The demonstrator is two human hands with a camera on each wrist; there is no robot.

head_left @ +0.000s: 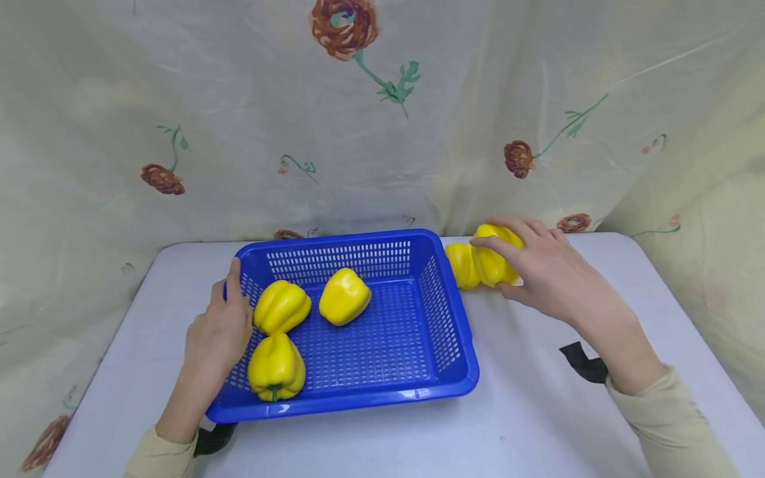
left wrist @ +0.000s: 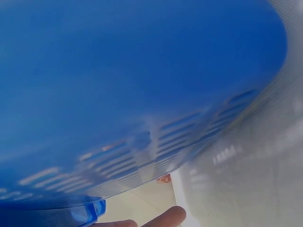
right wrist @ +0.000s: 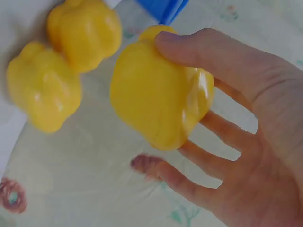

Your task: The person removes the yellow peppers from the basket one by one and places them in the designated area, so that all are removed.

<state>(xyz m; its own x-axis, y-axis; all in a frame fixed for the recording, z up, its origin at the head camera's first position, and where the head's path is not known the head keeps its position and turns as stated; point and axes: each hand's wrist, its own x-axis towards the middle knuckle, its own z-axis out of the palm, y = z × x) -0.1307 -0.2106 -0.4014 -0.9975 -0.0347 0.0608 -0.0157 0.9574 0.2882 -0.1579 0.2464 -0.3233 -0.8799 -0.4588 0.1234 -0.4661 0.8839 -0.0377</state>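
Observation:
A blue plastic basket [head_left: 382, 395] with slotted walls stands on the table. My left hand [head_left: 218, 325] grips its left rim; the left wrist view shows the basket's wall [left wrist: 142, 71] close up, with fingertips [left wrist: 168, 217] below. Inside lie three yellow bell peppers: one at the back left [head_left: 282, 307], one at the front left [head_left: 277, 368] and one near the middle [head_left: 344, 297]. Right of the basket, my right hand [head_left: 546, 269] holds another yellow bell pepper [right wrist: 156, 94] between thumb and fingers. Two more peppers [right wrist: 85, 35] sit beside it in the right wrist view, partly hidden from the head camera.
A white cloth covers the table [head_left: 526, 411]. Directly behind it hangs a pale curtain [head_left: 239, 99] with printed flowers, which also closes in the sides. Dark straps [head_left: 582, 362] show at both wrists.

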